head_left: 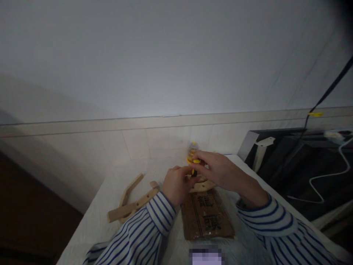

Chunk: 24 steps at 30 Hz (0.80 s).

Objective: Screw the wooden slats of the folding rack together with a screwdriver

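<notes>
My left hand [178, 184] is closed, its fingertips pinching a small yellow-and-black piece [194, 172], perhaps a tool handle. Close against it, my right hand [217, 171] is closed on a small yellow-and-dark-red piece [198, 161] whose kind I cannot make out. Whether the two pieces belong together is hidden by my fingers. Under both hands lies a curved wooden part [200, 187] with holes, partly covered. Just behind the fingers stands a small clear container [192, 150] with yellow on it.
Left of my hands, more wooden parts [140, 200] with holes lie on the white-covered table [91, 224]. A brown sheet or packet with dark characters [206, 215] is in front. Black panels [278, 158] and a white cable [311, 184] are at the right. A pale wall [165, 141] rises behind.
</notes>
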{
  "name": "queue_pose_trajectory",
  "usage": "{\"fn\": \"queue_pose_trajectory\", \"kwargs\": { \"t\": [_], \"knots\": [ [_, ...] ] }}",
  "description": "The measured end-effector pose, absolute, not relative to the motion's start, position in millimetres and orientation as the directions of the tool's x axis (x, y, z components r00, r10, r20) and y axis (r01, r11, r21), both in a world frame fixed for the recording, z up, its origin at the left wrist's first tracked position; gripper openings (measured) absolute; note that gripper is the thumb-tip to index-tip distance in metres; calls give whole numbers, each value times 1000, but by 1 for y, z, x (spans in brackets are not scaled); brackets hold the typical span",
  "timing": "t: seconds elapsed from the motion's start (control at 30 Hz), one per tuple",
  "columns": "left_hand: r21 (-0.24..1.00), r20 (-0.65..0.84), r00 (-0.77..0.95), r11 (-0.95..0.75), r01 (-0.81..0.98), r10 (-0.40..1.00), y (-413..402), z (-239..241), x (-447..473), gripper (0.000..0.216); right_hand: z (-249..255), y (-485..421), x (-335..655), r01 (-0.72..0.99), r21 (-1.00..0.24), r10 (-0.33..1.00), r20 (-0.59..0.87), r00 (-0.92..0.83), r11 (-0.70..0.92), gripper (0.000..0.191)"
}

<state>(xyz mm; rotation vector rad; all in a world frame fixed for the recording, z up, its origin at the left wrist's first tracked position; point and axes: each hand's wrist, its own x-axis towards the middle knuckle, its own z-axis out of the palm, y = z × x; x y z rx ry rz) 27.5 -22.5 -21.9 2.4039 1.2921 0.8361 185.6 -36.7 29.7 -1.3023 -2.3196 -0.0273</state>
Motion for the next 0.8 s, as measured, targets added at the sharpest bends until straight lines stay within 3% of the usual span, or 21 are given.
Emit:
{"fn": "queue_pose_trajectory", "kwargs": {
  "t": [0.3,0.8],
  "knots": [
    [524,382,392,-545,655,837,-20,-25,26,17,29,-41,187,758,-267,764,480,-431,595,37],
    [460,353,466,-584,669,811,-20,-25,26,12,30,-37,190,730,-304,766,456,-453,612,25]
  ]
}}
